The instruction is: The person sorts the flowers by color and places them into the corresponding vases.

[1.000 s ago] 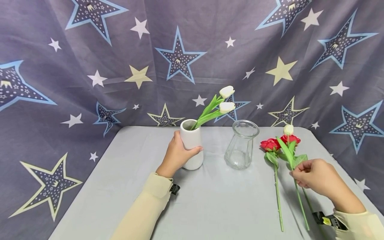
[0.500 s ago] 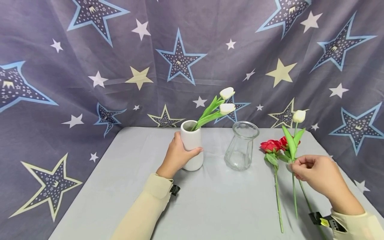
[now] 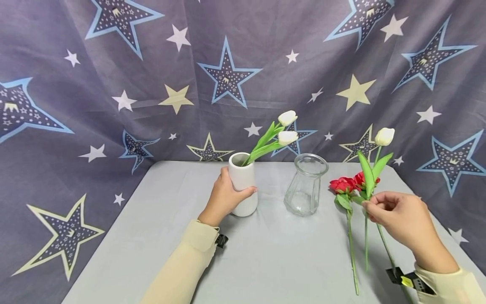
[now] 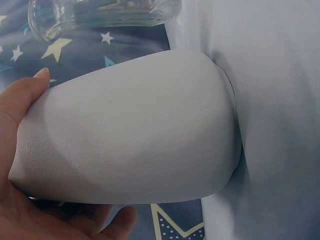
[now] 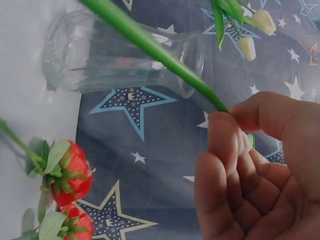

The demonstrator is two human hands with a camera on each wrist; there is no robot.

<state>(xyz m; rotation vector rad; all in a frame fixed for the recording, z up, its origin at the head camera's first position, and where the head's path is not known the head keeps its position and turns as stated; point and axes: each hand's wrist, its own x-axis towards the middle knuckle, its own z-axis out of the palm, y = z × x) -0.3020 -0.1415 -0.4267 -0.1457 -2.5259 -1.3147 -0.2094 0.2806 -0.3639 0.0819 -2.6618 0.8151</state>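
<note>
My left hand (image 3: 228, 195) grips a white vase (image 3: 244, 177) round its side, thumb across the front. The vase stands upright on the table and holds two white tulips (image 3: 287, 137) that lean right. With thumb and fingertips, my right hand (image 3: 402, 217) pinches the green stem of another white tulip (image 3: 384, 137), held upright with its bloom at the top. In the right wrist view that stem (image 5: 160, 55) runs from the fingertips to the upper left. Two red flowers (image 3: 343, 185) lie on the table behind and beside the right hand, their stems toward the front.
A clear glass vase (image 3: 303, 185) stands between the white vase and the red flowers. Pale grey cloth covers the table (image 3: 273, 257). Behind it hangs a dark curtain (image 3: 265, 88) with a star pattern.
My right hand has lifted the white tulip off the table and shifted slightly left, and the bloom has risen. The left hand still holds the white vase in the same place.
</note>
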